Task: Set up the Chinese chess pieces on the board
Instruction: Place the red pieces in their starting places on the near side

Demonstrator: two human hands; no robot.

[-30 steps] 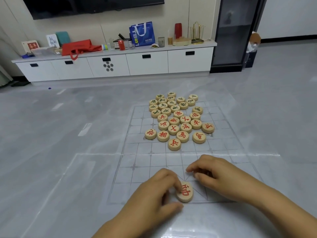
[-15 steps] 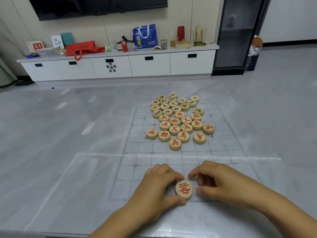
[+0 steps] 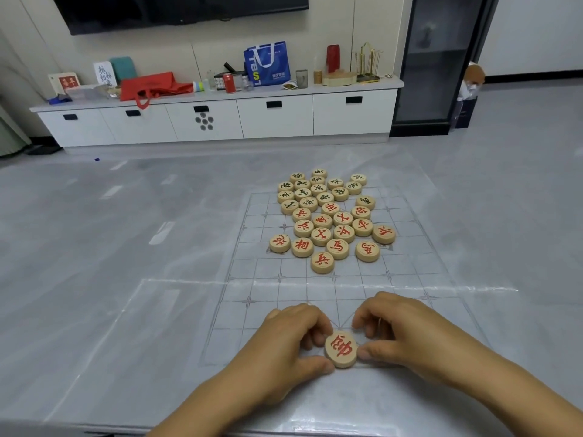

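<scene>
Piece (image 3: 341, 350), likely light, stiff wood, is pinched at its rim between curled left hand (image 3: 284, 345) and right hand (image 3: 407, 335), pile (image 3: 328, 222) beyond.

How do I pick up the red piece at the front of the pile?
I'd pinch the front red piece by its round rim, left and right, coming from above on the near side. It lies flat, and the pile crowds only its far edge.
</scene>
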